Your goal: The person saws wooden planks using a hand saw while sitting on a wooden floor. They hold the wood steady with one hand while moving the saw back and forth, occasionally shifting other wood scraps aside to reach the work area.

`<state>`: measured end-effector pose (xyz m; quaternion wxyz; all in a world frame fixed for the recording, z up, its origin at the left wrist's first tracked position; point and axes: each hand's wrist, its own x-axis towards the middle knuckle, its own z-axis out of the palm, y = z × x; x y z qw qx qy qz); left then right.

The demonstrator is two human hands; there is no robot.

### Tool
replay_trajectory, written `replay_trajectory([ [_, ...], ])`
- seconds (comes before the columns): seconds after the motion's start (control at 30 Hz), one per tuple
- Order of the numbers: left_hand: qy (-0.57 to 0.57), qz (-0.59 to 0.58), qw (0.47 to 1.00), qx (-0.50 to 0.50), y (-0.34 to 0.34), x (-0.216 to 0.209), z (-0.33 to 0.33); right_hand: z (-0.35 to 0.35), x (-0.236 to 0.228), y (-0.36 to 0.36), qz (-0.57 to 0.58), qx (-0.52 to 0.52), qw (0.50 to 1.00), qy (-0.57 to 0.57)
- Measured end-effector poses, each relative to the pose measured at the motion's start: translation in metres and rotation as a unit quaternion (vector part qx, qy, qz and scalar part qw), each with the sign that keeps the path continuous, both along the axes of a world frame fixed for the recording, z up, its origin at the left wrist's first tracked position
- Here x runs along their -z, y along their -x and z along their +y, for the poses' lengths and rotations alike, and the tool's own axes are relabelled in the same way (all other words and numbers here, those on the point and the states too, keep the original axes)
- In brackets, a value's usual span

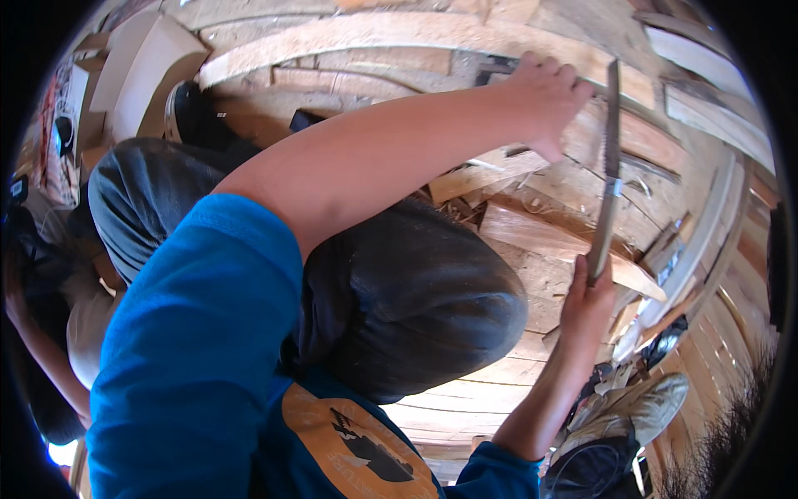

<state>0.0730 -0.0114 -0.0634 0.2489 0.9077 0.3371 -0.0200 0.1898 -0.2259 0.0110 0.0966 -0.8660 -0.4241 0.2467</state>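
Note:
Long and straight-handled, a narrow saw (613, 133) stands nearly upright in the picture. My right hand (587, 309) is closed round the lower end of its handle, and the blade points to the far side. My left hand (549, 100) reaches across and leans on the long curved wooden plank (416, 32), fingers spread and thumb toward me. The blade lies just right of the left fingertips, over the plank's right part; whether it touches the wood, I cannot tell. Below the left hand lie a pale wood block (540, 229) and shorter offcuts.
My bent knee (432, 291) fills the middle. Cardboard boxes (154, 71) stand at the far left, with another person's arm (41, 358) nearer. Long boards (719, 125) and timber strips lie at the right. A shoe (640, 407) shows at the lower right.

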Motion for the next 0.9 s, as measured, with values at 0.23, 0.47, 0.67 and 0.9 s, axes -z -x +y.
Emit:
replay_trajectory([
  [0.23,0.037,-0.03,0.999,-0.014,0.015,-0.034,-0.016,-0.02,-0.048,0.043,-0.041,0.021,0.999,-0.028],
  [0.47,0.374,0.04,0.926,0.007,0.108,-0.102,0.003,-0.029,-0.09,0.109,-0.061,0.079,0.985,-0.141],
  [0.67,0.302,-0.072,0.949,-0.052,0.209,-0.109,0.037,-0.062,-0.085,0.166,0.08,0.086,0.974,-0.196],
  [0.9,0.25,-0.402,0.88,0.017,0.226,-0.181,0.031,-0.092,-0.057,0.178,0.093,0.109,0.949,-0.28],
])
